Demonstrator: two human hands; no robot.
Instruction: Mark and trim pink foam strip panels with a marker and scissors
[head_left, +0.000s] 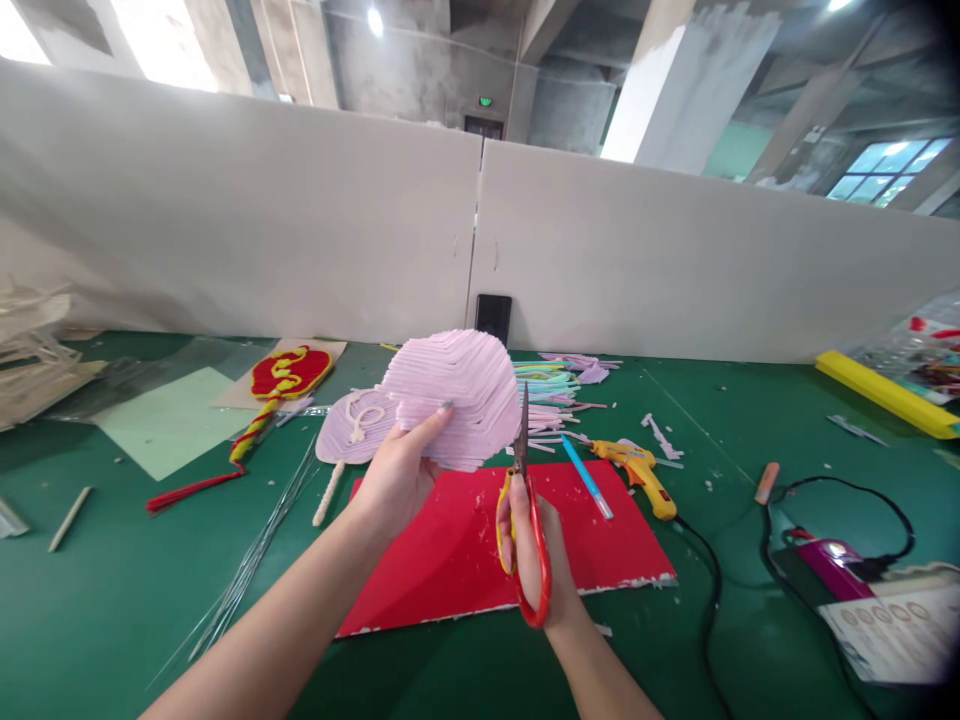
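My left hand [405,470] grips a rounded lilac panel [457,385] made of strips laid side by side, thumb across its front. In my right hand [536,540] is a pair of scissors [523,450] with red and yellow handles, blades pointing up beside the panel's right edge. Whether the blades touch the panel I cannot tell. Below both hands lies a red board [450,560]. Partly hidden behind the panel is a lilac fan [337,430] with a cream twisted handle. Lilac, yellow and mint strips [551,385] are heaped behind the scissors.
A yellow glue gun [637,475] and blue pen [587,480] lie to the right. Leftward are a red-and-yellow fan [289,375], pale green paper [172,420] and thin wires [262,545]. A phone [493,318] leans on the white partition [675,260]. A purple power adapter [832,568] sits far right.
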